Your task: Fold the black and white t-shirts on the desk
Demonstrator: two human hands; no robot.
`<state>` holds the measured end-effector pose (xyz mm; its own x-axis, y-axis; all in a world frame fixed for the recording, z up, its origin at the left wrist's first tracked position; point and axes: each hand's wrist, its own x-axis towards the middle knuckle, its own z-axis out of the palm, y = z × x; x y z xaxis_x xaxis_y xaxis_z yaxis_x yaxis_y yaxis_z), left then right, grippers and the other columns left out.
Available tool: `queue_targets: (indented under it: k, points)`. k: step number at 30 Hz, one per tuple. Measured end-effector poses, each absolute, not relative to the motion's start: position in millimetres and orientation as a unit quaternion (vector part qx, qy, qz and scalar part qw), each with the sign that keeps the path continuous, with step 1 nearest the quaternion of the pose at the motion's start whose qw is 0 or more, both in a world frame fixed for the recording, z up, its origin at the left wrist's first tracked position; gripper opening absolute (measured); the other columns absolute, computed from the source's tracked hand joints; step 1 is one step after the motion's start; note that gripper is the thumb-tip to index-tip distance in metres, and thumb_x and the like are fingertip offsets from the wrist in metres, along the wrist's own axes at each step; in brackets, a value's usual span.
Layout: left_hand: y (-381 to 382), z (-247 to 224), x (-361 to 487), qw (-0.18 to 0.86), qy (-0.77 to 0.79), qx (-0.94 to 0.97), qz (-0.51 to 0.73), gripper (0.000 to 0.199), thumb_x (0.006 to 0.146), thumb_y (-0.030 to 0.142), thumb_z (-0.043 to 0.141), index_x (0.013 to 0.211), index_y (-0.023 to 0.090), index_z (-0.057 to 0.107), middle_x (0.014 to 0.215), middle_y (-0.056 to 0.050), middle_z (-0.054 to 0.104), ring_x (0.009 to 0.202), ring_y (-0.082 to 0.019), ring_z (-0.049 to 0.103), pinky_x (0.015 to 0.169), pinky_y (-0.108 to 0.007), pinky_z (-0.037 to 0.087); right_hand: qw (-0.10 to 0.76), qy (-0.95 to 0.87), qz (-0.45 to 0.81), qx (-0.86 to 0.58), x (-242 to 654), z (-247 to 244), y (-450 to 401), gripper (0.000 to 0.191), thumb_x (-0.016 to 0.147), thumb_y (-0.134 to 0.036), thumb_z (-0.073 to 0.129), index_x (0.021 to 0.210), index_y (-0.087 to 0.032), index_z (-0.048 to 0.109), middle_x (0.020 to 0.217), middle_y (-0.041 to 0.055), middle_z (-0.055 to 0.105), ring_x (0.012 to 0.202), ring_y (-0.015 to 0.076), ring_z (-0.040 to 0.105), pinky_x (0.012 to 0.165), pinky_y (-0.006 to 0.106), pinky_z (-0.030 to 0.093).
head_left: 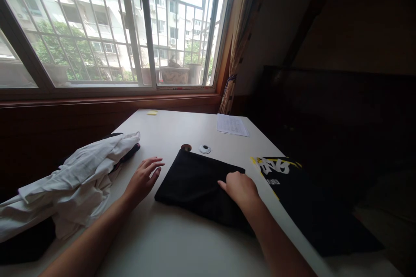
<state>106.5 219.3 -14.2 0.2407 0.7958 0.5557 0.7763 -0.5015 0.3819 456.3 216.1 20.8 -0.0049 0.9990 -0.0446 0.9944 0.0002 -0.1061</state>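
A folded black garment [195, 186] lies flat on the white table [182, 246] in front of me. My left hand [146, 175] hovers just off its left edge, fingers stretched and apart, holding nothing. Near the far right corner of the garment, my right hand [238, 186] rests with its fingers curled over the cloth and the thumb pointing left. Its fingertips are partly hidden.
White and black clothes [78, 173] are heaped at the left. A black garment with yellow edging and white print [276, 166] hangs over the table's right side. Farther back are papers [232, 124], a cable hole [186, 147], a round white cap [205, 149] and a yellow note [152, 113].
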Motion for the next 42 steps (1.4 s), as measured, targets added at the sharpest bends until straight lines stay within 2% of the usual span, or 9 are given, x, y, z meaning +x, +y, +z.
queue_targets:
  k: [3, 7, 9, 12, 15, 19, 27, 35, 42]
  points:
    - [221, -16, 105, 0.018, 0.501, 0.788, 0.358, 0.028, 0.101, 0.036, 0.045, 0.111, 0.027, 0.069, 0.124, -0.005, 0.068, 0.126, -0.026, 0.056, 0.107, -0.047, 0.046, 0.010, -0.720, 0.321, -0.615, 459, 25, 208, 0.052, 0.093, -0.052, 0.052, 0.055, -0.019, 0.063, 0.061, 0.0111, 0.069, 0.051, 0.0204, 0.065, 0.050, 0.029, 0.044]
    - [223, -18, 103, 0.017, 0.504, 0.785, 0.360, 0.027, 0.101, 0.037, 0.046, 0.107, 0.027, 0.070, 0.119, -0.005, 0.071, 0.123, -0.026, 0.058, 0.105, -0.047, 0.047, 0.025, -0.703, 0.540, -0.462, 462, 33, 203, 0.040, 0.089, -0.055, 0.055, 0.085, -0.020, 0.073, 0.079, 0.0056, 0.076, 0.058, 0.0168, 0.069, 0.043, 0.022, 0.038]
    - [224, -17, 103, 0.013, 0.500, 0.785, 0.364, 0.027, 0.100, 0.036, 0.046, 0.108, 0.027, 0.071, 0.118, -0.005, 0.071, 0.123, -0.026, 0.058, 0.105, -0.048, 0.048, 0.101, -0.733, 0.508, -0.441, 462, 36, 205, 0.033, 0.090, -0.051, 0.057, 0.095, -0.022, 0.074, 0.085, 0.0037, 0.076, 0.069, 0.0177, 0.071, 0.052, 0.023, 0.045]
    - [221, -16, 108, 0.016, 0.468, 0.808, 0.358, 0.026, 0.100, 0.033, 0.048, 0.113, 0.028, 0.069, 0.123, -0.005, 0.069, 0.126, -0.026, 0.056, 0.106, -0.048, 0.048, 0.228, -0.791, 0.313, -0.473, 463, 31, 215, 0.022, 0.091, -0.039, 0.058, 0.095, -0.025, 0.074, 0.093, 0.0030, 0.074, 0.089, 0.0209, 0.068, 0.080, 0.032, 0.051]
    - [215, -16, 117, 0.036, 0.398, 0.863, 0.310, 0.029, 0.101, 0.029, 0.048, 0.125, 0.031, 0.065, 0.134, -0.005, 0.064, 0.133, -0.024, 0.052, 0.112, -0.048, 0.043, 0.217, -0.817, 0.128, -0.519, 471, 16, 225, 0.014, 0.089, -0.026, 0.059, 0.094, -0.027, 0.073, 0.101, 0.0051, 0.069, 0.100, 0.0237, 0.061, 0.090, 0.036, 0.047]
    - [209, -20, 125, 0.049, 0.340, 0.916, 0.208, 0.038, 0.099, 0.034, 0.054, 0.137, 0.037, 0.057, 0.145, -0.003, 0.057, 0.140, -0.027, 0.046, 0.118, -0.057, 0.032, 0.161, -0.804, 0.009, -0.572, 489, -6, 233, 0.012, 0.092, -0.024, 0.057, 0.096, -0.026, 0.067, 0.103, 0.0079, 0.062, 0.099, 0.0255, 0.056, 0.086, 0.036, 0.046]
    - [193, -2, 140, 0.053, 0.312, 0.934, 0.165, 0.042, 0.100, 0.040, 0.053, 0.142, 0.038, 0.053, 0.147, -0.003, 0.055, 0.142, -0.027, 0.044, 0.121, -0.058, 0.023, 0.191, -0.805, 0.023, -0.561, 505, -25, 247, 0.013, 0.097, -0.025, 0.046, 0.097, -0.025, 0.059, 0.103, 0.0064, 0.059, 0.095, 0.0221, 0.056, 0.090, 0.035, 0.045]
    - [131, 20, 207, 0.138, 0.170, 0.970, 0.105, 0.071, 0.099, 0.056, 0.046, 0.158, 0.023, 0.025, 0.159, -0.008, 0.034, 0.149, -0.027, 0.027, 0.125, -0.052, 0.013, 0.200, -0.816, 0.035, -0.542, 511, -30, 256, 0.018, 0.100, -0.034, 0.045, 0.102, -0.024, 0.060, 0.104, 0.0054, 0.061, 0.097, 0.0214, 0.059, 0.090, 0.035, 0.046]
    - [114, 35, 223, 0.131, 0.076, 0.983, 0.102, 0.057, 0.105, 0.030, 0.039, 0.159, 0.024, 0.023, 0.157, -0.004, 0.038, 0.147, -0.020, 0.031, 0.126, -0.038, 0.019, 0.167, -0.787, -0.050, -0.592, 511, -22, 257, 0.029, 0.100, -0.031, 0.047, 0.123, -0.028, 0.064, 0.115, 0.0095, 0.062, 0.106, 0.0273, 0.056, 0.091, 0.042, 0.046]
